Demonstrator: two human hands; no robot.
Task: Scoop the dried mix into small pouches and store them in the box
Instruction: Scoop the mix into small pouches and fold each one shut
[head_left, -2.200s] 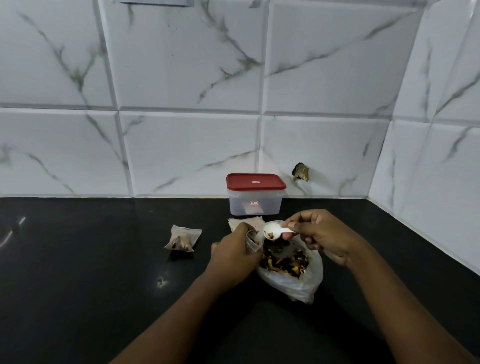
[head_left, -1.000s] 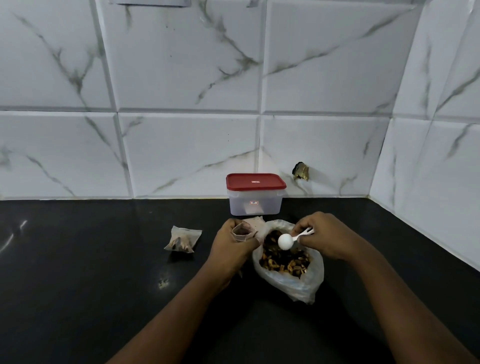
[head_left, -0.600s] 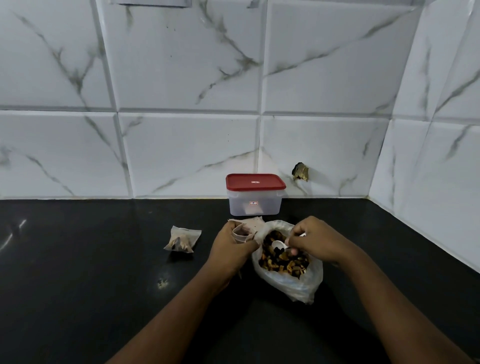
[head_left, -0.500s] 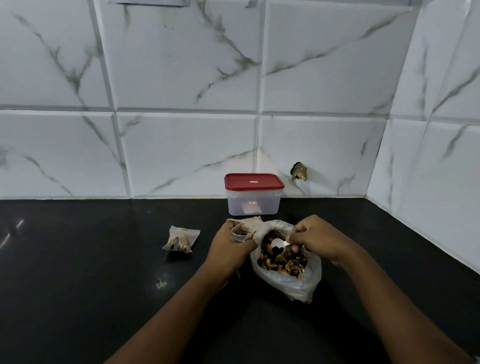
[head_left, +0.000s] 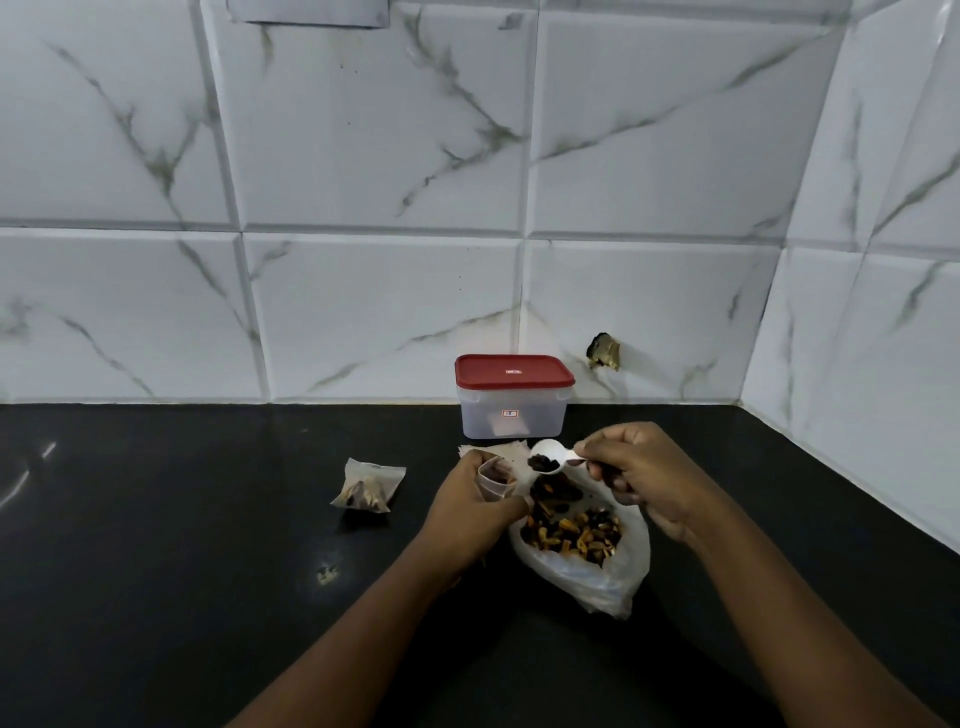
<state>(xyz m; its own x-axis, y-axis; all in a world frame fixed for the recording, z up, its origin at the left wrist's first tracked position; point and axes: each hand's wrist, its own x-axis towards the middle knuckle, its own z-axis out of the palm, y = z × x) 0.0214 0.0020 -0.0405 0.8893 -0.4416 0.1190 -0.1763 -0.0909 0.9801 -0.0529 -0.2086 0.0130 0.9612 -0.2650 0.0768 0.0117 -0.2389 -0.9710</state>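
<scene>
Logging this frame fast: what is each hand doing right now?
Left hand: closed, holding the small pouch open.
Right hand: closed, pinching the white spoon, loaded with dried mix.

Dim, soft light; glossy tiles faintly reflect; edges bow from wide-angle distortion.

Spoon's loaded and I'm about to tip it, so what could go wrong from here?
The small clear pouch pinched in the left hand has a narrow mouth, and the white plastic spoon in the right hand sits beside it, not over it; tipped early, its dried mix could land on the black counter.
The clear plastic box has its red lid on, so storing pouches needs a free hand.
</scene>
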